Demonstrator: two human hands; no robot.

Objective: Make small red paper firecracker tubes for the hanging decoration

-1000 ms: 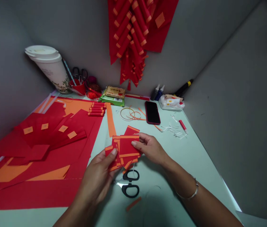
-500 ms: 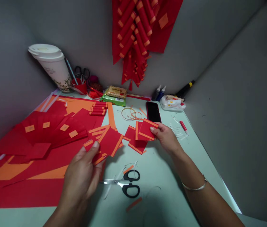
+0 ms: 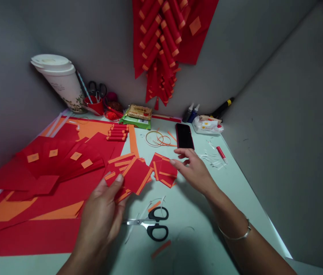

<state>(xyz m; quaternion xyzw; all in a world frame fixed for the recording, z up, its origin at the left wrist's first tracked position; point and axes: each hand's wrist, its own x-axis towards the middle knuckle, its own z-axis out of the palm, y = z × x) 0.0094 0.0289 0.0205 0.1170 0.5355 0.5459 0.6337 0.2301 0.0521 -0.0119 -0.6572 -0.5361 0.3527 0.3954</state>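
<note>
My left hand [image 3: 104, 208] pinches several red paper pieces [image 3: 137, 175] with orange strips along their edges, fanned out under the thumb. To the right, my right hand [image 3: 192, 168] has its thumb and fingers apart over a small pile of similar red paper squares [image 3: 168, 168]. The thumb is close to the pile's right edge; I cannot tell whether it touches. Black-handled scissors [image 3: 157, 223] lie on the table below the pile, their blade tips hidden behind my left hand.
Red and orange paper sheets [image 3: 64, 183] cover the left side. Small red paper rolls [image 3: 117, 133] lie behind. A phone [image 3: 184, 136], a ring of thin strips [image 3: 158, 139] and a red glue stick [image 3: 221, 154] are near. A paper cup [image 3: 61, 84] stands at back left.
My right hand has lowered the paper squares it held onto the small pile and released them. My left hand still holds its pieces and has hardly moved.
</note>
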